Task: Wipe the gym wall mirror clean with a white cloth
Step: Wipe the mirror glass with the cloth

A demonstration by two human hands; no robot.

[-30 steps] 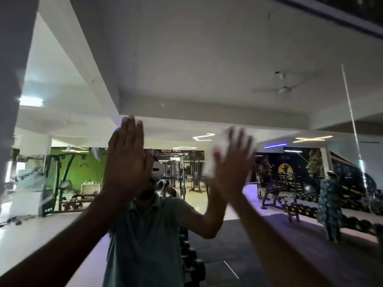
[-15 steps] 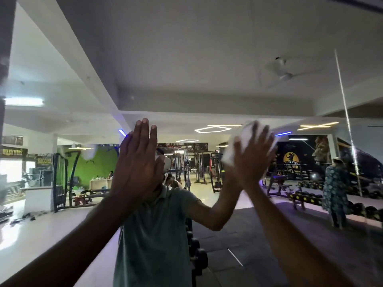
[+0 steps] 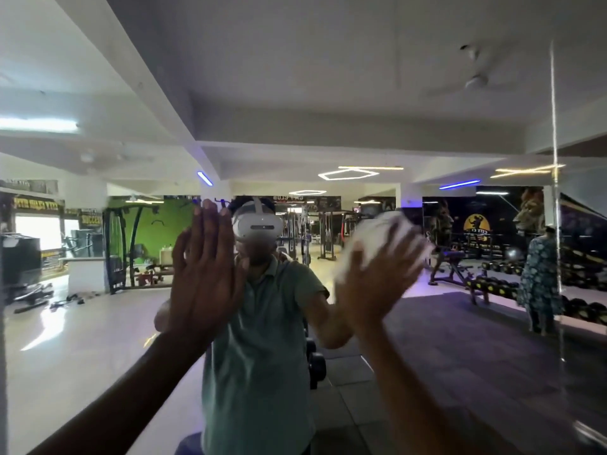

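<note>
The left hand point(image 3: 205, 274) is pressing flat against the mirror point(image 3: 361, 93), fingers straight and together, bracing and holding nothing. Further right, the right hand point(image 3: 377, 280) is spreading its fingers over the white cloth point(image 3: 377, 234) and pushing it against the glass at head height, blurred mid-stroke. The wiping looks to be under way; no streaks are showing, so how much glass is left cannot be told.
</note>
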